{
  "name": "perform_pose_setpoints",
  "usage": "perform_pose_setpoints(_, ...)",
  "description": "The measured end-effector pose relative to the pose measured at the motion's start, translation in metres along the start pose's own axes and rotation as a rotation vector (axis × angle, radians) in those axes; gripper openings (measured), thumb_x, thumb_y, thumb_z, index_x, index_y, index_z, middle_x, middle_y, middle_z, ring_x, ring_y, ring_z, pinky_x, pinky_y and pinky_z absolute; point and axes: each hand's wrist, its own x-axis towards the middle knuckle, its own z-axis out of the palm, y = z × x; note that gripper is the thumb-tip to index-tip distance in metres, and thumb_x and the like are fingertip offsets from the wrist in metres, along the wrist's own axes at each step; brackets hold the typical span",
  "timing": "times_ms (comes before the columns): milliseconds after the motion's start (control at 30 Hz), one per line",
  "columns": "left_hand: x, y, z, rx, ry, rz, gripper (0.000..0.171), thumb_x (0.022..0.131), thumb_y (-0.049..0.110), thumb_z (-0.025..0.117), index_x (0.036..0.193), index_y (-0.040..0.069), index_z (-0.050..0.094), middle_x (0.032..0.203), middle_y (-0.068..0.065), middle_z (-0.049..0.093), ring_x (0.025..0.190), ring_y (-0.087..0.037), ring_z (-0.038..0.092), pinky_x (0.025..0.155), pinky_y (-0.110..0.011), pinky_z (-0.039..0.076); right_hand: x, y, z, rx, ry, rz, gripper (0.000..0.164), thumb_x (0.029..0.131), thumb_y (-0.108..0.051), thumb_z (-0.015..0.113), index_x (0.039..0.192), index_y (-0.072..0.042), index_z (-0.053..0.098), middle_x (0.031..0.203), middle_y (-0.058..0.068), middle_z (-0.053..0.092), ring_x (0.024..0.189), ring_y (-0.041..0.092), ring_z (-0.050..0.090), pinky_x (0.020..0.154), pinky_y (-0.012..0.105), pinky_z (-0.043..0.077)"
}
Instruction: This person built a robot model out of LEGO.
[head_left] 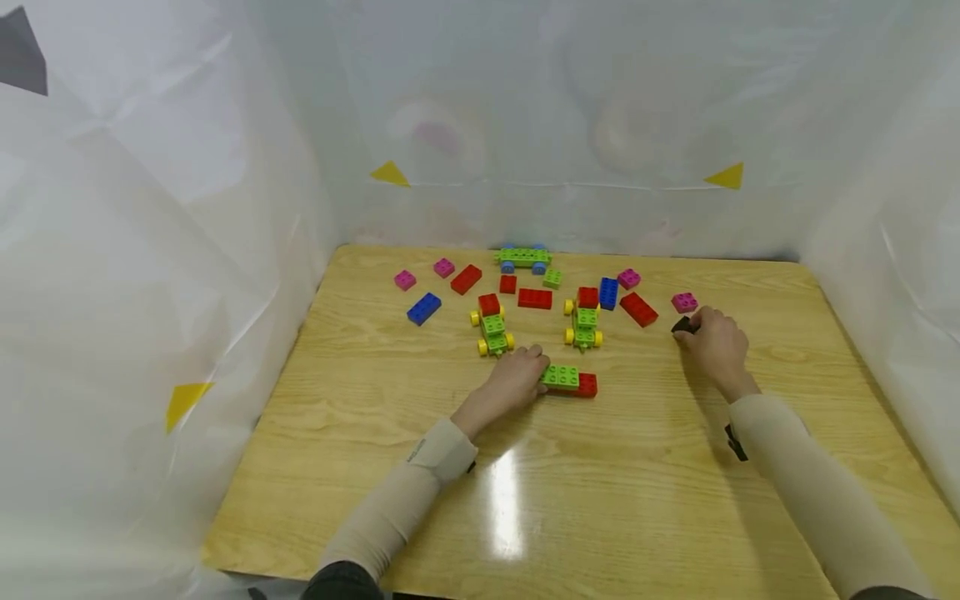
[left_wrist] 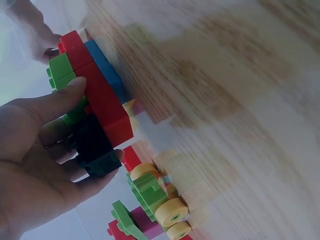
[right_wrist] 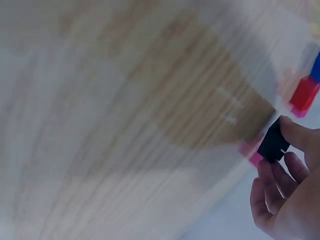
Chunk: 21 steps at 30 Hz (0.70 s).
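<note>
My left hand (head_left: 512, 379) grips a built-up block of toy bricks over the near middle of the table. Two red bricks (left_wrist: 106, 104), a green brick (head_left: 560, 377) and a black brick (left_wrist: 94, 147) show in it, with a blue piece (left_wrist: 106, 67) along the red underside in the left wrist view. The thumb presses across the red and green; fingers wrap the black end. Over at the right, my right hand (head_left: 718, 350) pinches a small black brick (right_wrist: 274, 142) between thumb and fingertips, just in front of a pink brick (head_left: 684, 302).
Two green cars with yellow wheels (head_left: 493, 330) (head_left: 585, 327) stand beyond the left hand. A green base with blue wheels (head_left: 523, 257) sits at the back edge. Loose red (head_left: 638, 309), blue (head_left: 424, 308), pink (head_left: 405, 280) and green (head_left: 552, 278) bricks lie around them. White sheeting (head_left: 525, 125) surrounds the table.
</note>
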Motion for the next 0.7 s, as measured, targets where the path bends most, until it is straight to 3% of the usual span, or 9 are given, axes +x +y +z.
perform_pose_setpoints(133, -0.001, 0.0, -0.001, -0.003, 0.002, 0.005, 0.027, 0.089, 0.03, 0.07, 0.109, 0.012, 0.065, 0.103, -0.002, 0.058, 0.089, -0.018, 0.057, 0.072, -0.03, 0.049, -0.016, -0.027, -0.003, 0.058, 0.053, -0.16, 0.041, 0.084, -0.016, 0.076, 0.113, 0.01, 0.06, 0.102, 0.029, 0.061, 0.085, 0.043, 0.057, 0.065, 0.054, 0.047)
perform_pose_setpoints(233, -0.002, -0.001, -0.002, -0.015, 0.014, 0.013, 0.026, 0.088, 0.028, 0.071, 0.107, 0.011, 0.065, 0.1, -0.002, 0.059, 0.086, -0.018, 0.056, 0.072, -0.03, 0.049, -0.032, -0.056, -0.004, 0.118, 0.077, -0.325, 0.036, 0.078, -0.01, 0.08, 0.107, 0.007, 0.067, 0.097, 0.024, 0.064, 0.085, 0.039, 0.057, 0.066, 0.051, 0.048)
perform_pose_setpoints(367, -0.003, -0.001, -0.004, -0.019, 0.009, 0.012, 0.028, 0.088, 0.028, 0.072, 0.109, 0.011, 0.066, 0.103, -0.002, 0.06, 0.089, -0.019, 0.056, 0.075, -0.03, 0.048, -0.054, -0.093, -0.002, 0.182, 0.021, -0.504, 0.034, 0.074, -0.009, 0.083, 0.104, 0.001, 0.071, 0.092, 0.013, 0.065, 0.085, 0.031, 0.058, 0.067, 0.046, 0.05)
perform_pose_setpoints(567, 0.002, 0.008, -0.01, 0.006, -0.059, -0.022, 0.053, 0.088, 0.042, 0.068, 0.132, 0.015, 0.057, 0.123, -0.002, 0.057, 0.109, -0.022, 0.053, 0.084, -0.038, 0.049, -0.072, -0.118, 0.003, 0.169, -0.046, -0.607, 0.037, 0.071, -0.013, 0.085, 0.104, -0.004, 0.072, 0.091, 0.005, 0.065, 0.084, 0.023, 0.058, 0.072, 0.041, 0.053)
perform_pose_setpoints(700, 0.009, 0.015, -0.013, -0.006, -0.058, -0.016, 0.042, 0.091, 0.043, 0.064, 0.126, 0.019, 0.063, 0.12, 0.0, 0.057, 0.108, -0.021, 0.051, 0.085, -0.039, 0.048, -0.073, -0.117, 0.007, 0.132, -0.058, -0.617, 0.039, 0.071, -0.014, 0.085, 0.107, -0.004, 0.071, 0.093, 0.006, 0.065, 0.084, 0.022, 0.058, 0.073, 0.041, 0.052)
